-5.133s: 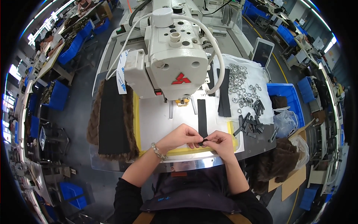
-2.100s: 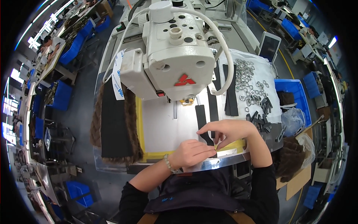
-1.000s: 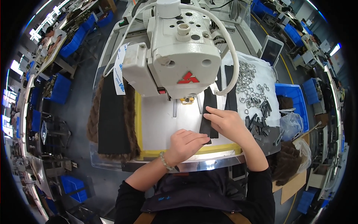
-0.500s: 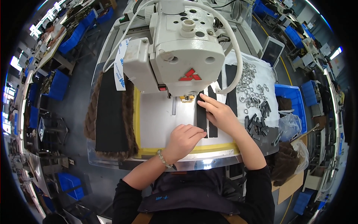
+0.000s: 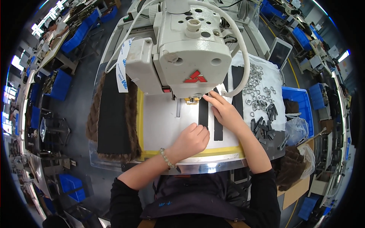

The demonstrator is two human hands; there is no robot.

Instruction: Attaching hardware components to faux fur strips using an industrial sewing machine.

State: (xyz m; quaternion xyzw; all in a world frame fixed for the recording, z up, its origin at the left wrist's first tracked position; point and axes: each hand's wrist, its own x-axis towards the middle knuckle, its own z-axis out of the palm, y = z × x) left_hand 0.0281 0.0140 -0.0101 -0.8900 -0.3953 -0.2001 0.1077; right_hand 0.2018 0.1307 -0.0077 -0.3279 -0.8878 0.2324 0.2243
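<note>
A flat black strip (image 5: 203,116) lies lengthwise on the white work plate (image 5: 163,129), beside the needle area of a pale sewing machine (image 5: 190,49). At the strip's near end my left hand (image 5: 191,141) is closed on it, with the fingertips curled out of sight. My right hand (image 5: 227,114) has its fingers stretched out, the tips by the strip's far part close under the machine head. Just to the right, partly beneath that hand, lies a second black strip (image 5: 218,131), apart from the first.
Brown fur pieces with a black panel (image 5: 114,117) lie on the left. To the right, metal rings (image 5: 258,95) and small black pieces (image 5: 262,127) are spread on white cloth. A blue bin (image 5: 304,102) stands beyond. Yellow tape (image 5: 152,154) borders the plate.
The first strip has shifted slightly left, widening the gap to the second. My left hand has curled its fingers more, and my right hand has moved slightly right.
</note>
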